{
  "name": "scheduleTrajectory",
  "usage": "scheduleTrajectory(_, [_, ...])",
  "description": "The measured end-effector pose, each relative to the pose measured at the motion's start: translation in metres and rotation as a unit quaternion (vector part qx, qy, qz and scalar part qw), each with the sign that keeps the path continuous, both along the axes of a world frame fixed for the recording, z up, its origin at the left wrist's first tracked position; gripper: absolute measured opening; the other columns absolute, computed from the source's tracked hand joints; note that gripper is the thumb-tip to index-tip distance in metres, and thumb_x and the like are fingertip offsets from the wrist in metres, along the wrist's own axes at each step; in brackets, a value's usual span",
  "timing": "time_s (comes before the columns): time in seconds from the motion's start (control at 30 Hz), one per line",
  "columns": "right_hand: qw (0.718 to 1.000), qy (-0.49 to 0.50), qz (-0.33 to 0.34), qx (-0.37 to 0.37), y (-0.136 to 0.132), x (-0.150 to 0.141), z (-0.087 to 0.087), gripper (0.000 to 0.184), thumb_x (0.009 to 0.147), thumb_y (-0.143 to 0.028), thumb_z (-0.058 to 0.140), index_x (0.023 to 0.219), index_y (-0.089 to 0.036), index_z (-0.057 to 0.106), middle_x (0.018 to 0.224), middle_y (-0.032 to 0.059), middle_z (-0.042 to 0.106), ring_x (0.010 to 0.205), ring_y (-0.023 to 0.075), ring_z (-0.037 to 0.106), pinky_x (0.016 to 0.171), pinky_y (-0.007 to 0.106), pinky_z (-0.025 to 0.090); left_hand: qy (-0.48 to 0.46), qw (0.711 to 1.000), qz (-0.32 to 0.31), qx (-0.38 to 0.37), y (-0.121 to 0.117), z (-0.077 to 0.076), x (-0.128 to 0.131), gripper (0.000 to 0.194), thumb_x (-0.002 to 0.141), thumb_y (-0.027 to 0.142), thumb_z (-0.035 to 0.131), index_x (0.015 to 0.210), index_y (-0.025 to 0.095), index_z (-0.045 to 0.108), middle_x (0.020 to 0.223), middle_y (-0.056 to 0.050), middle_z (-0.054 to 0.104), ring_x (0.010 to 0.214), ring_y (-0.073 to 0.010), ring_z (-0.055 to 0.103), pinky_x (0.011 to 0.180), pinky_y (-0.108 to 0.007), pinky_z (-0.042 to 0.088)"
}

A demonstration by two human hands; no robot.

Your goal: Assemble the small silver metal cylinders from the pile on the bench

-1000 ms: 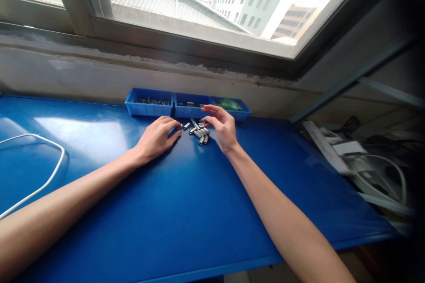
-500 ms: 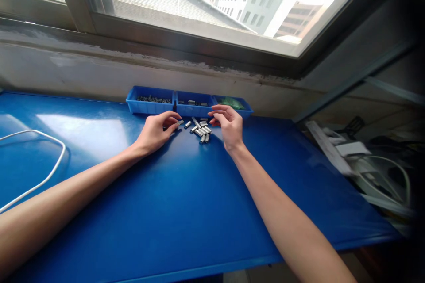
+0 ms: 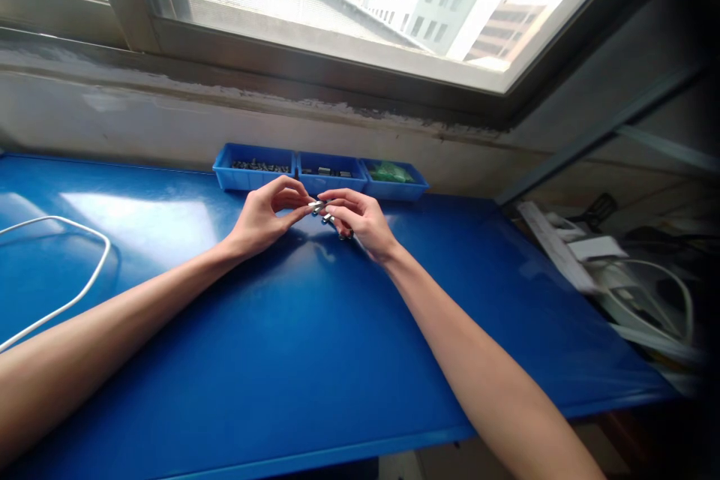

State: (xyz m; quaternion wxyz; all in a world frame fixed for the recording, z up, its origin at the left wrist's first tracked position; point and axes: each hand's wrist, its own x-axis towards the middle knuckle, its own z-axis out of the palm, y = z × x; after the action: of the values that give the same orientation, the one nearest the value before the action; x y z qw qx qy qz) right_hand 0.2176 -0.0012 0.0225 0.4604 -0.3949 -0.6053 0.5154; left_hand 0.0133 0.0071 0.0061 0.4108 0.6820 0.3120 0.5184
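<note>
My left hand pinches a small silvery metal piece between thumb and fingertips, just above the table. From the other side, the fingers of my right hand close on the same piece, so the two hands' fingertips almost meet. Beneath and behind my right hand lie several similar short metal pieces with dark ends. That hand covers most of this pile. The exact kind of piece is too small to make out.
Behind my hands, a blue three-part bin stands against the wall, holding small dark parts, metal pieces and green material. A white cable curves over the blue table at left. White equipment sits at right, beneath the window.
My right hand has moved left from beside the pile, and its fingers have closed at the metal piece in my left hand. My left hand has shifted slightly right.
</note>
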Motion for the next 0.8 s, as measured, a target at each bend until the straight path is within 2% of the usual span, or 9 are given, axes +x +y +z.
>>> scheduleTrajectory(0.1, [1.0,0.019,-0.006,-0.016,0.001,0.0,0.0,0.029,0.077,-0.033,0.072,0.102,-0.019,0.074,0.085,0.0034,0.075,0.053,0.0082,0.051,0.048,0.023,0.039,0.007,1.0,0.011,0.012,0.002,0.001,0.001,0.039,0.08,0.043,0.082,0.102,0.018,0.062,0.103,-0.009,0.078,0.1,-0.0246,0.075,0.099,-0.042,0.059])
scheduleTrajectory(0.2, [0.998,0.048,-0.035,-0.013,0.007,0.0,-0.001,0.025,0.075,-0.031,0.072,0.097,-0.018,0.073,0.081,0.0028,0.074,0.056,0.009,0.054,0.051,0.023,0.042,0.024,0.999,0.024,0.028,0.004,0.0,0.001,0.04,0.084,0.042,0.079,0.111,0.017,0.063,0.109,-0.01,0.077,0.106,-0.0244,0.074,0.101,-0.04,0.058])
scheduleTrajectory(0.3, [0.993,0.085,-0.084,0.007,0.017,0.002,0.0,0.028,0.073,-0.029,0.072,0.1,-0.019,0.073,0.089,0.0031,0.075,0.058,0.0083,0.055,0.051,0.021,0.043,0.088,0.992,0.056,0.068,0.007,-0.002,0.0,0.039,0.09,0.039,0.072,0.121,0.017,0.065,0.117,-0.011,0.075,0.107,-0.0241,0.073,0.101,-0.039,0.057])
scheduleTrajectory(0.37, [0.989,0.096,-0.109,0.017,0.024,0.005,0.001,0.038,0.072,-0.029,0.072,0.109,-0.022,0.072,0.105,0.0044,0.075,0.062,0.0086,0.057,0.05,0.021,0.043,0.159,0.978,0.068,0.119,0.009,-0.005,0.0,0.035,0.094,0.036,0.066,0.123,0.016,0.068,0.123,-0.012,0.073,0.11,-0.0247,0.071,0.103,-0.04,0.056])
scheduleTrajectory(0.47, [0.991,0.063,-0.116,0.024,0.031,0.009,-0.001,0.053,0.071,-0.028,0.071,0.124,-0.026,0.068,0.13,0.0064,0.07,0.068,0.0106,0.062,0.047,0.02,0.042,0.256,0.945,0.04,0.199,0.012,-0.01,0.001,0.034,0.099,0.033,0.057,0.125,0.016,0.07,0.134,-0.013,0.069,0.128,-0.028,0.062,0.113,-0.045,0.048])
scheduleTrajectory(0.6, [0.993,0.011,-0.108,0.046,0.032,0.014,-0.006,0.056,0.072,-0.028,0.07,0.128,-0.025,0.067,0.14,0.0086,0.065,0.072,0.0137,0.065,0.045,0.022,0.042,0.361,0.906,-0.011,0.221,0.013,-0.013,0.002,0.04,0.102,0.035,0.049,0.134,0.019,0.068,0.144,-0.011,0.062,0.143,-0.0303,0.048,0.121,-0.05,0.039])
scheduleTrajectory(0.7, [0.992,-0.002,-0.109,0.067,0.029,0.016,-0.009,0.048,0.075,-0.028,0.068,0.123,-0.025,0.069,0.134,0.0079,0.068,0.071,0.0137,0.065,0.046,0.023,0.043,0.383,0.895,-0.006,0.226,0.013,-0.014,0.001,0.036,0.101,0.035,0.05,0.125,0.02,0.073,0.14,-0.01,0.066,0.14,-0.0302,0.051,0.118,-0.048,0.043])
scheduleTrajectory(0.8, [0.992,-0.003,-0.107,0.073,0.026,0.015,-0.01,0.042,0.075,-0.027,0.068,0.117,-0.025,0.071,0.128,0.0069,0.07,0.069,0.013,0.064,0.047,0.023,0.044,0.36,0.905,0.035,0.222,0.013,-0.016,-0.001,0.031,0.099,0.033,0.053,0.11,0.019,0.078,0.125,-0.011,0.073,0.121,-0.0283,0.066,0.106,-0.042,0.052])
